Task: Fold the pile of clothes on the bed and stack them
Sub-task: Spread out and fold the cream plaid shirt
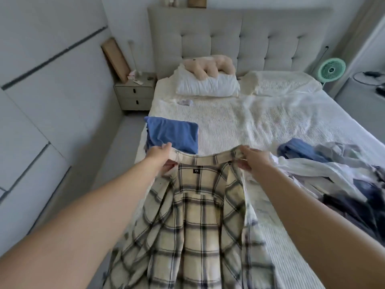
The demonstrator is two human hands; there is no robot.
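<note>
- Bedroom scene: a wide bed (239, 126) with a cream ribbed cover fills the middle of the frame, and a grey tufted headboard (239, 40) stands at the top.
- At the lower middle of the frame a cream plaid shirt (200, 222) with dark lines is held up by its collar and hangs down toward the bottom edge.
- The left hand (161, 158) pinches the collar at its left end, thumb on top and fingers under the cloth.
- The right hand (253, 159) pinches the collar at its right end in the same way.
- Just beyond the left hand, a folded blue garment (173, 135) lies on the left edge of the bed.
- At the right side of the frame the pile of unfolded clothes (337, 176) lies on the bed, in white, grey, blue and dark navy colours.
- Near the headboard there is a white pillow (208, 85) with a beige plush toy (208, 64) resting on it.
- At the upper left, a small nightstand (135, 94) with two drawers stands beside the bed.
- At the upper right, a green fan (331, 70) stands beside the headboard.
</note>
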